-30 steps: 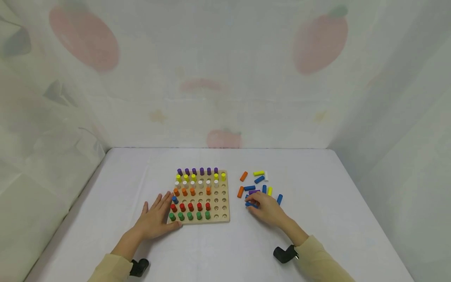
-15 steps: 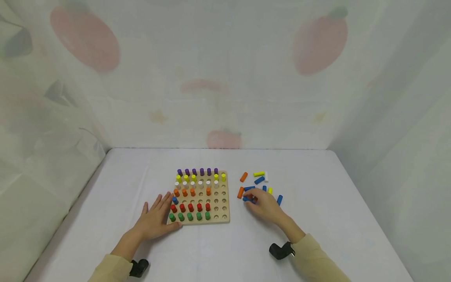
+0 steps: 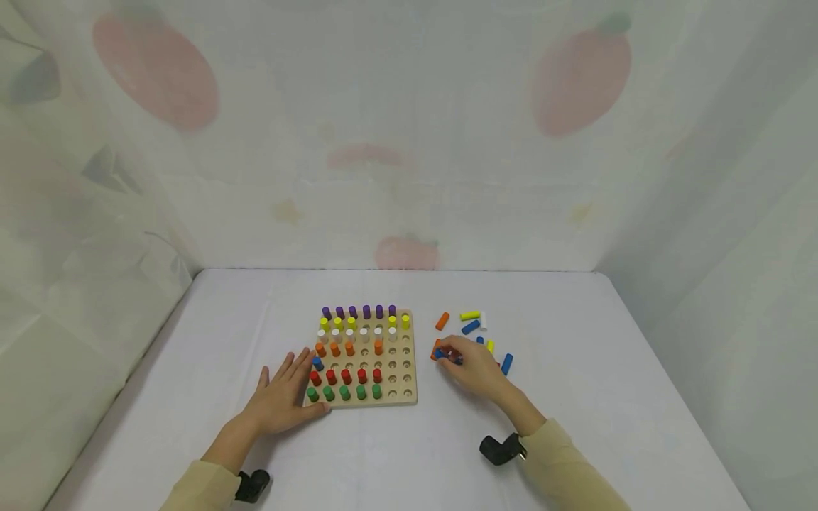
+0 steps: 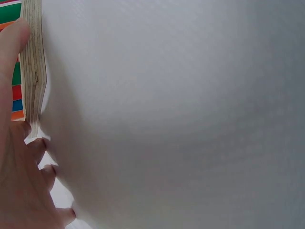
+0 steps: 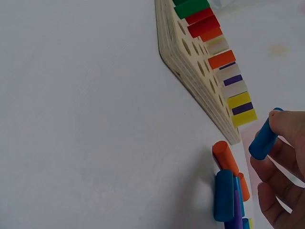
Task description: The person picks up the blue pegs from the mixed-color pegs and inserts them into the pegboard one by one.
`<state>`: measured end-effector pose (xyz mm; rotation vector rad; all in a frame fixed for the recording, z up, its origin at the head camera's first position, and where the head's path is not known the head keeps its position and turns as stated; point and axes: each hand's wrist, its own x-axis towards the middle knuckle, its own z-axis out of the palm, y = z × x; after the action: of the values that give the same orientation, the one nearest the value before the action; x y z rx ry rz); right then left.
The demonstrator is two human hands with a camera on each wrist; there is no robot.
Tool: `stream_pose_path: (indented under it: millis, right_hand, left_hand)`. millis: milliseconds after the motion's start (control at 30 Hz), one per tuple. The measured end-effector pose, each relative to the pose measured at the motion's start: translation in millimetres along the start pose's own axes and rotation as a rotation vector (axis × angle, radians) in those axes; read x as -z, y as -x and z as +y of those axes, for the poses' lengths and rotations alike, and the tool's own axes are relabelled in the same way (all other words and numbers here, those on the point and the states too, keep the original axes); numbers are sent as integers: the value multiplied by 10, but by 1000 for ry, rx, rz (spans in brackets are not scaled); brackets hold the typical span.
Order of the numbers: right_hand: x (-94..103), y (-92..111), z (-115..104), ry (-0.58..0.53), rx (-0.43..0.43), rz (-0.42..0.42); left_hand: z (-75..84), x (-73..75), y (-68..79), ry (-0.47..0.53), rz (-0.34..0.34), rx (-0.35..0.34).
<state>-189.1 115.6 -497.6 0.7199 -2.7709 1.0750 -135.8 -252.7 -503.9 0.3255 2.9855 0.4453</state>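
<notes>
In the head view, a wooden pegboard (image 3: pixel 400 371) holds rows of green, red, orange, white, yellow and purple pegs, with one blue peg (image 3: pixel 317 363) at the left of its row. My left hand (image 3: pixel 276 401) rests against the board's left side, fingers spread and thumb at the front corner. The left wrist view shows that thumb (image 4: pixel 15 38) by the board's edge. My right hand (image 3: pixel 476 369) pinches a loose blue peg (image 5: pixel 264 140) between thumb and fingers, right of the board. In the right wrist view this peg is lifted and tilted.
Loose pegs lie right of the board: an orange peg (image 3: pixel 442 321), a yellow peg (image 3: pixel 469 315), a white peg (image 3: pixel 483 321), a blue peg (image 3: pixel 507 364) and others partly under my right hand. White cloth (image 3: pixel 358 454) covers the table; a patterned curtain (image 3: pixel 492 206) hangs behind.
My right hand has picked up a blue peg from the loose pile and moved slightly left toward the board. The left hand and the board stay in place.
</notes>
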Motion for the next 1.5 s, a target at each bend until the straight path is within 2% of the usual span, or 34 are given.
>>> stream_pose_path:
  millis: [600, 1133, 1500]
  right_hand:
    - [-19, -155, -89, -99, 3, 66]
    - [-129, -301, -253, -168, -33, 27]
    - [-248, -388, -343, -230, -13, -8]
  left_hand:
    - [0, -2, 3, 8, -2, 0]
    - [-7, -5, 3, -1, 5, -7]
    - [-21, -18, -7, 2, 2, -5]
